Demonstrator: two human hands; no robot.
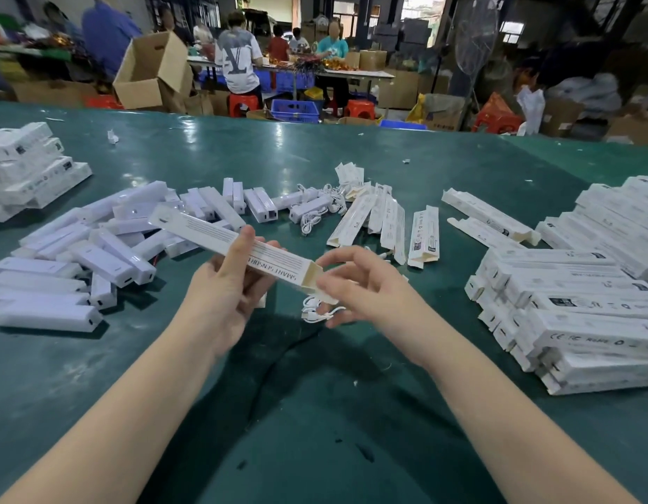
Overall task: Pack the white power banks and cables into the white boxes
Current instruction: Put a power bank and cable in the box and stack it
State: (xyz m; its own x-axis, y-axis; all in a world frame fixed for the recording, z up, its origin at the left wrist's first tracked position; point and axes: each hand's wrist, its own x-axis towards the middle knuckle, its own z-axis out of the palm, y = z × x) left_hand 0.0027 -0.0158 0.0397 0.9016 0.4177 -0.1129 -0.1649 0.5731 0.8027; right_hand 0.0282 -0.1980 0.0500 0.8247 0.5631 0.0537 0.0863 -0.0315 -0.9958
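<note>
My left hand point(227, 285) grips a long white box point(220, 236) above the green table, its open end pointing right. At that open end my right hand point(355, 285) pinches the box's flap with thumb and forefinger. A coiled white cable point(317, 311) lies just below, between my hands, touching my right fingers. Loose white power banks point(107, 256) are heaped on the left. More coiled cables point(315, 212) lie in the middle behind the box.
Empty folded boxes point(388, 223) lie in the middle right. Stacks of filled boxes point(569, 303) stand at the right and another stack point(27, 169) at the far left. Bare green table point(315, 412) lies near me. People work at tables beyond the far edge.
</note>
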